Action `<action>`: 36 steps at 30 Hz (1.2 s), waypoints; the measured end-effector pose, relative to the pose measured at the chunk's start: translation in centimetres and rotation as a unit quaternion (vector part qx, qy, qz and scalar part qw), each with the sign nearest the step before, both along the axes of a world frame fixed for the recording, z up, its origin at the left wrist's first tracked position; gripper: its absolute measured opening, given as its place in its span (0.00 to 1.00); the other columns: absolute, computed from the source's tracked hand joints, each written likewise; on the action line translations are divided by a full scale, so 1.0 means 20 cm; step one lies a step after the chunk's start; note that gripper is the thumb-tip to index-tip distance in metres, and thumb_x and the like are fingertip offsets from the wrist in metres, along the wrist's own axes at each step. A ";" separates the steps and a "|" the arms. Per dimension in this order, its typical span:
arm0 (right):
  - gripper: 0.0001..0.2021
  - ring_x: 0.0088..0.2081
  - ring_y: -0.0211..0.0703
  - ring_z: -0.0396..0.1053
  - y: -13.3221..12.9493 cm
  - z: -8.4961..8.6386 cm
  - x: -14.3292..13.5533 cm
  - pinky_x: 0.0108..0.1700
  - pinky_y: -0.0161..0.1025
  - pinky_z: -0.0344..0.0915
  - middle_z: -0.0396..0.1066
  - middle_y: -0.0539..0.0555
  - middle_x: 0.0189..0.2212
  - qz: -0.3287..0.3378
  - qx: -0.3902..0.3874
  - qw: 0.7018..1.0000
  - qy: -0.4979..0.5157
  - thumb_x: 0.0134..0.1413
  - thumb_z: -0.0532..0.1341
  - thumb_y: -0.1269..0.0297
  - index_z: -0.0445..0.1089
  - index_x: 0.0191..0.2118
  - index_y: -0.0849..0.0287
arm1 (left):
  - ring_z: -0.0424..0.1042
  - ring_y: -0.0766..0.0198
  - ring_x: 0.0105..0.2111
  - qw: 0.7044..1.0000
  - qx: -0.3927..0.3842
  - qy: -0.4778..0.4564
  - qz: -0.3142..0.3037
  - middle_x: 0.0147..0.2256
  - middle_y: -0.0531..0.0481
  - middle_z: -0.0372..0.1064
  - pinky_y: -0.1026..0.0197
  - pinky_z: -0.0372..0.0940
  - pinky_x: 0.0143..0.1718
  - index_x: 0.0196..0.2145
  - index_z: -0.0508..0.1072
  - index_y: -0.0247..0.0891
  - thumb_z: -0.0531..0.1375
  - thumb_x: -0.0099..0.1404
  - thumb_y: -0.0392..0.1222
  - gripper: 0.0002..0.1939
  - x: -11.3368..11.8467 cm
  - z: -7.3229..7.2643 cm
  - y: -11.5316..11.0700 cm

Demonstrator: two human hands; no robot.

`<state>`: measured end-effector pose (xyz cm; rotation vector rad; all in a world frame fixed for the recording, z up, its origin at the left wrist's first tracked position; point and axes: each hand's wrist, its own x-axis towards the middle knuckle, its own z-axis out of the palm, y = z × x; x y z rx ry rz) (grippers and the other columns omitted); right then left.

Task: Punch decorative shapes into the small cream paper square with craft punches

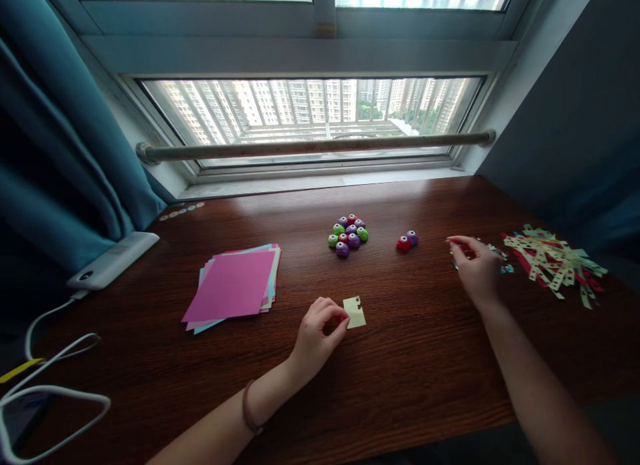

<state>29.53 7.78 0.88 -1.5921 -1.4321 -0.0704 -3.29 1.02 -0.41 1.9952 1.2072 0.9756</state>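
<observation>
My left hand (323, 335) pinches the lower left edge of a small pale yellow paper square (356, 313), which has notches cut near its top right. A brown band circles that wrist. Off to the right, my right hand (477, 268) hovers low over a scatter of tiny paper cutouts (506, 269), partly covering them. Its thumb and forefinger are pressed together, and anything between them is too small to make out. Beyond the paper square stands a cluster of small purple, green and red craft punches (352, 239) with eye-like tops. Two more punches (404, 243), red and purple, stand apart to their right.
A stack of coloured paper sheets (233, 283), pink on top, lies left. Punched paper strips (560, 259) are heaped at the far right. A white device (114, 259) with a looping cable (65, 391) sits by the blue curtain (80, 131). A rail (320, 147) crosses the window behind the table.
</observation>
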 end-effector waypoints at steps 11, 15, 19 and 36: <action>0.08 0.38 0.42 0.66 -0.07 -0.17 -0.42 0.42 0.41 0.65 0.69 0.54 0.35 0.374 -0.108 0.917 -0.087 0.58 0.53 0.68 0.69 0.38 0.57 | 0.63 0.65 0.32 1.000 -0.013 0.000 0.003 0.28 0.50 0.62 0.62 0.58 0.35 0.27 0.68 0.36 0.56 0.60 0.34 0.04 0.00 0.00 0.00; 0.07 0.39 0.42 0.65 -0.04 -0.18 -0.35 0.44 0.42 0.64 0.69 0.53 0.35 0.339 -0.111 0.931 -0.075 0.58 0.54 0.67 0.69 0.37 0.57 | 0.63 0.66 0.31 1.000 -0.030 -0.005 0.001 0.28 0.51 0.62 0.64 0.58 0.34 0.27 0.68 0.36 0.56 0.60 0.34 0.04 0.00 0.00 0.00; 0.11 0.46 0.45 0.61 0.01 -0.19 -0.30 0.51 0.45 0.61 0.68 0.53 0.43 0.313 -0.108 0.936 -0.116 0.56 0.55 0.65 0.67 0.45 0.56 | 0.62 0.66 0.31 0.999 -0.045 -0.004 0.002 0.28 0.51 0.61 0.64 0.57 0.34 0.27 0.68 0.35 0.56 0.60 0.34 0.04 -0.01 -0.01 0.00; 0.27 0.53 0.55 0.51 0.05 -0.28 -0.27 0.55 0.52 0.55 0.53 0.61 0.57 0.233 -0.140 0.937 -0.218 0.54 0.55 0.54 0.55 0.58 0.60 | 0.61 0.67 0.30 0.998 -0.055 -0.012 0.008 0.27 0.52 0.61 0.65 0.56 0.33 0.27 0.68 0.35 0.56 0.60 0.34 0.04 0.00 -0.02 0.02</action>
